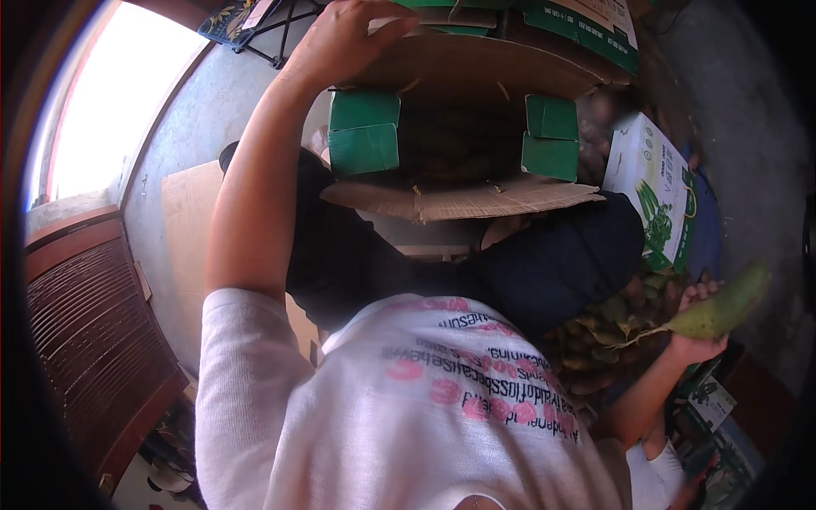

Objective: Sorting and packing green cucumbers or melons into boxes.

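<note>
The open carton [463,110] stands ahead of the person, the left hand [340,38] on its upper edge. To the right, the right hand [699,327] holds a mango [722,308] above what looks like a heap of fruit [612,336], beside another printed box [659,187].

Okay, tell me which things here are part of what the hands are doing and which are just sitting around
In hand:
- left hand gripping the open cardboard box
- right hand holding a green fruit
- fruit pile below it

Lying about:
- white and green carton
- flat cardboard sheet
- wooden shutter
</note>
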Demonstrator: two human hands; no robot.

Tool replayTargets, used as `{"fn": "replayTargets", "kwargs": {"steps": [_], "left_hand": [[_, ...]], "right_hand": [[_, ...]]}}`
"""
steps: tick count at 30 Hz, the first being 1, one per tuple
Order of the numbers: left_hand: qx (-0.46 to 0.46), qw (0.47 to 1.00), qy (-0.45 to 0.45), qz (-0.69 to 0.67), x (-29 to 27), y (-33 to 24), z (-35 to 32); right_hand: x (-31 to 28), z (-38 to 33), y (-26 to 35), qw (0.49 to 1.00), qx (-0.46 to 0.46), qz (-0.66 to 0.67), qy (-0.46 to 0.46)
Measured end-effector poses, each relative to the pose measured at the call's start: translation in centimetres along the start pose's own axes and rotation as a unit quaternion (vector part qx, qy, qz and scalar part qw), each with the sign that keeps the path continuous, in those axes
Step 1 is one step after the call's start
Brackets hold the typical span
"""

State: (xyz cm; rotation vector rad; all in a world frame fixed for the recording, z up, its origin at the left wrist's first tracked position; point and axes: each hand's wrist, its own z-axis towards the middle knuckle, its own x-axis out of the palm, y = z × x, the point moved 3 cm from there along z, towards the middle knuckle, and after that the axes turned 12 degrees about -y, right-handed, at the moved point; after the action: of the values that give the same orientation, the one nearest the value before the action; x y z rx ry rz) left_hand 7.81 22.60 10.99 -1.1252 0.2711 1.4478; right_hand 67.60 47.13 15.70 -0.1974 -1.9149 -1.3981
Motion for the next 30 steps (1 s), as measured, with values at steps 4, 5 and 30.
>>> {"fn": "replayTargets", "kwargs": {"steps": [4,5,30], "left_hand": [[-0.005,0.999,0.036,-0.039,0.7,-0.7,0.3],[0.014,0.998,0.046,-0.044,0.6,-1.2,0.4],[-0.085,0.989,0.121,0.011,-0.8,3.7,-2.7]], "right_hand": [[16.7,6.8,2.8,0.961,-0.041,-0.076,0.261],[19.6,8.2,2.5,0.958,-0.096,-0.153,0.222],[23.3,12.4,-37.1,0.419,0.066,-0.796,0.432]]}}
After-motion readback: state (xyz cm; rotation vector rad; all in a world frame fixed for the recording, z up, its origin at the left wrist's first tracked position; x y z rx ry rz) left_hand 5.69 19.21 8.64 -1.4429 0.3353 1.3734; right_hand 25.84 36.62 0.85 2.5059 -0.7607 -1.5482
